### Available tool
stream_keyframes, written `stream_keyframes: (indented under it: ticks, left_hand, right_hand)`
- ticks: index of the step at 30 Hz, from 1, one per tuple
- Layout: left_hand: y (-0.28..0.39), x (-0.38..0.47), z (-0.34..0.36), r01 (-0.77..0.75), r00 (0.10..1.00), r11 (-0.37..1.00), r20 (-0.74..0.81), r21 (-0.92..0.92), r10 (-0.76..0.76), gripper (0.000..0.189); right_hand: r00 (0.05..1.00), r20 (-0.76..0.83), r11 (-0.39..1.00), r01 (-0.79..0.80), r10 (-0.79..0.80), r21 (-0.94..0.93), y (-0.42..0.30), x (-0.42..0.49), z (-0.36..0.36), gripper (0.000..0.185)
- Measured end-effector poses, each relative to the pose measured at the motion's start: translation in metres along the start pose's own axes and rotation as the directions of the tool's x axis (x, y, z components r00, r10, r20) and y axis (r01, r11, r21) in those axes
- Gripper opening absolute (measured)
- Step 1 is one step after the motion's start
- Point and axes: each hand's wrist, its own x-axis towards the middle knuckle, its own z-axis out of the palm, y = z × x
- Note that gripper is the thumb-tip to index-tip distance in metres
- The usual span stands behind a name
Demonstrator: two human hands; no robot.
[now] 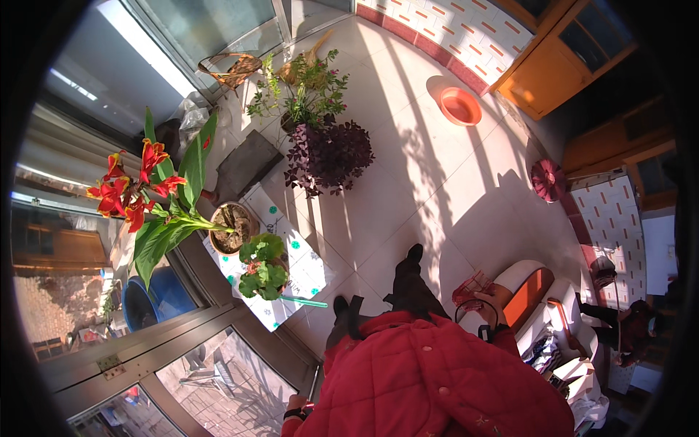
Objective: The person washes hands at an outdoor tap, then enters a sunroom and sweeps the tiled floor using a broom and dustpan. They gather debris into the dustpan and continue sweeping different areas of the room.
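My right hand [491, 309] is at the right, closed on a red checked cloth [473, 287], beside a white and orange sofa arm [527, 297]. A thin black loop hangs by that wrist. My left hand [297, 403] is low at the bottom, fingers curled, next to the handle side of a metal-framed glass door [229, 377]; a small red and white thing shows at its fingers, and its grip is partly hidden by my red quilted sleeve. Ahead on the left, a potted red canna [232, 226] and a potted geranium [265, 267] stand on a white printed board [289, 306].
Purple-leaved [330, 155] and green flowering plants [311, 98] stand on the tiled floor, near a wicker chair [232, 68]. Farther off are an orange basin [460, 106] and a dark red round cushion [548, 180]. Another person [628, 328] is at the far right. A green stick [303, 301] juts from the board.
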Motion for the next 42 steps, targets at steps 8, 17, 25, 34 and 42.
stream_keyframes:
  ticks: [8, 17, 25, 34, 42]
  left_hand:
    - [0.229, -0.030, 0.028, -0.135, 0.970, 0.961, 0.167, -0.241, 0.179, 0.029]
    - [0.362, 0.002, 0.085, 0.004, 0.994, 0.993, 0.113, -0.118, 0.009, 0.026]
    - [0.537, 0.090, 0.001, -0.071, 0.994, 0.997, 0.081, -0.008, 0.071, 0.016]
    - [0.996, 0.127, -0.148, -0.618, 0.680, 0.657, -0.127, 0.431, 0.723, 0.018]
    - [1.193, 0.105, -0.161, -0.694, 0.718, 0.717, -0.148, -0.071, 0.680, 0.026]
  right_hand:
    - [0.895, -0.410, 0.978, -0.208, 0.178, -0.031, -0.087, 0.083, -0.129, 0.025]
    - [0.889, -0.456, 0.998, -0.014, 0.039, 0.059, -0.186, 0.191, -0.138, 0.022]
    - [0.968, -0.154, 0.902, 0.117, -0.197, -0.415, -0.210, 0.285, -0.118, 0.019]
    - [0.874, -0.463, 0.989, -0.109, 0.144, 0.101, -0.314, 0.376, -0.017, 0.018]
    - [0.869, -0.470, 0.987, -0.125, 0.158, 0.099, -0.427, 0.534, 0.024, 0.018]
